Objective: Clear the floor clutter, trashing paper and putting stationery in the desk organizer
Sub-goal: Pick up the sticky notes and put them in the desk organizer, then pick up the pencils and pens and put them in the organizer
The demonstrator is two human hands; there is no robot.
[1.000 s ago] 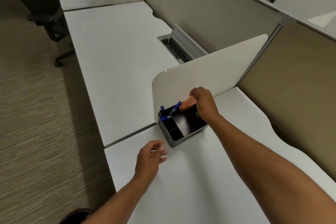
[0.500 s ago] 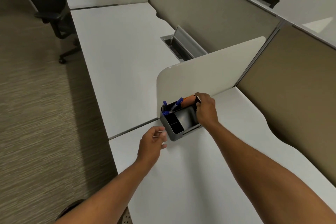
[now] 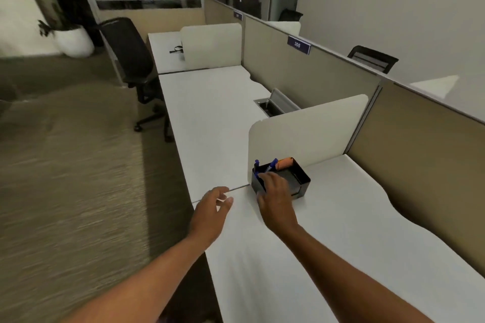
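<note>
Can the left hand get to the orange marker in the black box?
Probably yes. The left hand hovers open just left of the black organizer, and the orange marker sticks up at the back, uncovered. The right hand sits over the front, so it would reach around it.

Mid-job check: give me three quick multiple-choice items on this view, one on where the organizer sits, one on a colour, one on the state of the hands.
1. Where is the desk organizer?
A. On the carpet
B. On the desk, against the low white divider
C. On the office chair

2. What colour are the caps of the pens standing in it?
A. Blue
B. Green
C. Red

3. What is the left hand doing?
A. Gripping a pen
B. Lifting the organizer
C. Hanging over the desk edge, holding nothing visible

Answers:
1 B, it stands on the white top at the divider's foot.
2 A, blue caps stick up beside an orange item.
3 C, its fingers are loosely curved; only the right hand is at the organizer.
</note>
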